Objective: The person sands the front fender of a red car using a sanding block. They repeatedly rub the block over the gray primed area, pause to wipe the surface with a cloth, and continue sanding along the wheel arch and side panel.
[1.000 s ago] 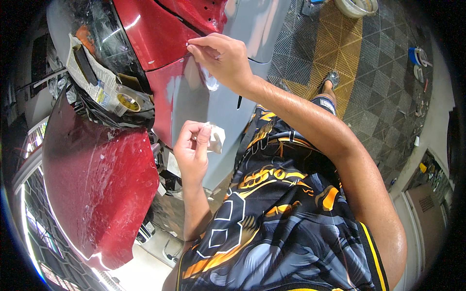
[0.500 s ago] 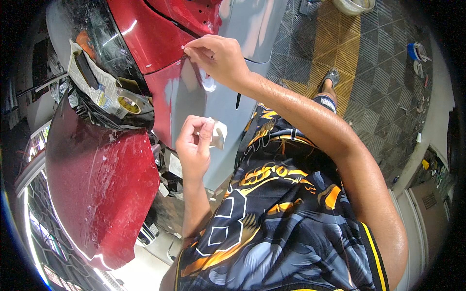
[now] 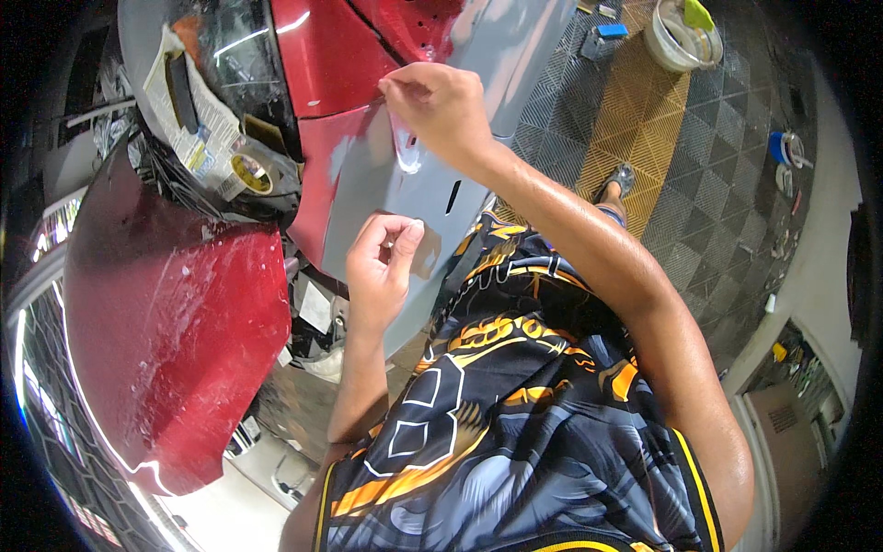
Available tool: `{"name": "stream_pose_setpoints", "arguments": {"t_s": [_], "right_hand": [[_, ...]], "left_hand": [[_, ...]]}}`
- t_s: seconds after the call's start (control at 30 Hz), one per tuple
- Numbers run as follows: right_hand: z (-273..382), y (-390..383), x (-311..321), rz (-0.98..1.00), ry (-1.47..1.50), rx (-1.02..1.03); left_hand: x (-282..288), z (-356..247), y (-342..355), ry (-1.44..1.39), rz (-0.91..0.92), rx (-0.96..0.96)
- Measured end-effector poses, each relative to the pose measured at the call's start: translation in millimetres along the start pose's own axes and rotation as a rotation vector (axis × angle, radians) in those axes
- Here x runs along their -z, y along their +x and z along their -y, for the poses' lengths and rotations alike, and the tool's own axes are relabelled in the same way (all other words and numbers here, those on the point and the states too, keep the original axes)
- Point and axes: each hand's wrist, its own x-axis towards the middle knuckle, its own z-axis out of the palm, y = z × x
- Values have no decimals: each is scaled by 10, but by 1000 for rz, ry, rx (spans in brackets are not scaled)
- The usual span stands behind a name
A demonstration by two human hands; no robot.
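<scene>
My right hand (image 3: 440, 110) reaches over the car body, its fingers pinched at the seam between the red panel (image 3: 326, 64) and the partly grey-primed panel (image 3: 363, 202). What its fingertips hold, if anything, is too small to make out. Nearer to me, my left hand (image 3: 379, 267) hovers above the grey area with thumb and fingers curled together. Only a small pale bit shows between them, and I cannot name it. A glossy pale patch lies on the grey surface below my right hand, close to a dark slot (image 3: 452, 197).
Newspaper (image 3: 189, 110) and a yellow-labelled tape roll (image 3: 251, 173) rest on the car at left, beside black plastic sheeting. A dusty red panel (image 3: 175, 322) stands nearer left. On the tiled floor are a white bucket (image 3: 667, 46) and a blue block (image 3: 612, 31).
The crumpled white piece that showed in my left hand is no longer visible there. My right hand stays pinched near the seam. The view has shifted, bringing more of the bucket into sight.
</scene>
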Motion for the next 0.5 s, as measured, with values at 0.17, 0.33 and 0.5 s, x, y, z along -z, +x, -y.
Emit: {"name": "stream_pose_setpoints", "arguments": {"t_s": [0.17,0.33,0.5], "right_hand": [[53,95,37,72,201,-262],[112,82,105,138,208,-283],[150,115,124,125,373,-469]], "left_hand": [[-37,46,33,25,6,6],[-47,38,25,-15,14,-32],[-29,149,18,-1,7,-35]]}}
